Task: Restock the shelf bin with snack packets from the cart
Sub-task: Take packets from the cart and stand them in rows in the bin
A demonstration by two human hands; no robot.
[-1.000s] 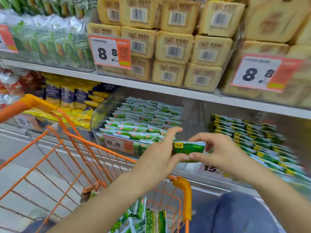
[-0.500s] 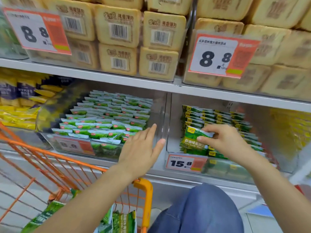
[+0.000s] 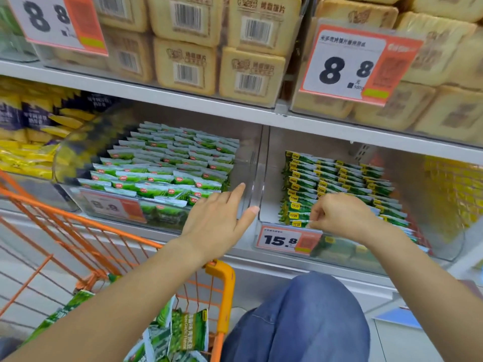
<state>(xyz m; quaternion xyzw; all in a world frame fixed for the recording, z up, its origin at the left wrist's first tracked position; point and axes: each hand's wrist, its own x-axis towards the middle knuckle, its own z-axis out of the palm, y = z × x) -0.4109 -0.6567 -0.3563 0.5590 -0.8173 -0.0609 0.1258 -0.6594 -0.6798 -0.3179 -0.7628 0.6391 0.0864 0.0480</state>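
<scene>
Two hands: left (image 3: 218,216) spread, right (image 3: 339,215) pinching front-row packet (image 3: 300,222) in bin (image 3: 444,246).

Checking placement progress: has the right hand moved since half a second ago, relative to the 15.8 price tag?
Yes. The right hand has dropped lower and nearer the 15.8 price tag, at the bin's front row.

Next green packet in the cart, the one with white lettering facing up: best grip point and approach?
Take the green packet by its upper sealed edge, near the yellow corner tag, and come from above. It lies propped on the other packets with that flat edge uppermost, and the cart wires block the sides. The left hand is open and nearer; the right hand is busy at the shelf bin.
</scene>
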